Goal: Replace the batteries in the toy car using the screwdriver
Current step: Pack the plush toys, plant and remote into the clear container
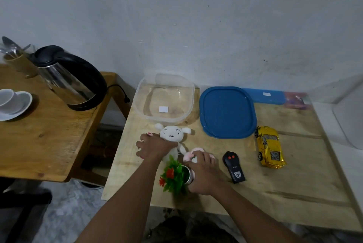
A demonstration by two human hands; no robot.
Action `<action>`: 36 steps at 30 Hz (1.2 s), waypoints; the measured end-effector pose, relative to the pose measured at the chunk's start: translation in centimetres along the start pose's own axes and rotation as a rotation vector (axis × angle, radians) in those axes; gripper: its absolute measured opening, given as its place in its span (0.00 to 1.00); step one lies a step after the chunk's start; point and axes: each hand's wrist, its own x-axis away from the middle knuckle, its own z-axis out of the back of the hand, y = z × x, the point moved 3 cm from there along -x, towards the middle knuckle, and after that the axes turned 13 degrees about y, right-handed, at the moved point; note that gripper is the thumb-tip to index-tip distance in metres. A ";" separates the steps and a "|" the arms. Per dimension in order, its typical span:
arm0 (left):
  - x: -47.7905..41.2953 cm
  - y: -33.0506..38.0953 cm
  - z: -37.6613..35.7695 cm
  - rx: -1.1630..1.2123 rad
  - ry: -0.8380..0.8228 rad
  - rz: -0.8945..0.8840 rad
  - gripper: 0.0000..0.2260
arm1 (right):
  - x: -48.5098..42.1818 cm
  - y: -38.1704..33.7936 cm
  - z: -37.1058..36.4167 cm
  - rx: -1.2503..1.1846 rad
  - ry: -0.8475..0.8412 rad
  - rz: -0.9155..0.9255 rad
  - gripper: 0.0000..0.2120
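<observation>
The light is dim and even, with a cool grey cast over the wall (196, 16); shadows are soft and short, the clearest under the kettle (68, 81) and beside the toy car (270, 147); the kettle's steel side carries bright streaks of reflection; the rim of the clear box (189, 93) has a pale sheen; the table (294, 183) edges bow toward the borders from the wide lens; the cutlery pot (17, 61) at far left is smeared; the forearms at the bottom look soft.
</observation>
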 end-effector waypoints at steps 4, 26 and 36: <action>0.1 -1.0 0.4 0.067 0.023 -0.042 0.47 | 0.4 0.5 1.0 -0.035 0.011 -0.007 0.29; 0.3 -0.7 15.0 0.789 -0.066 -0.225 0.05 | -6.6 -1.7 14.0 -0.490 0.513 -0.059 0.25; -11.9 5.0 11.9 0.565 0.094 -0.236 0.25 | -18.3 -1.9 15.3 -0.365 0.351 -0.004 0.17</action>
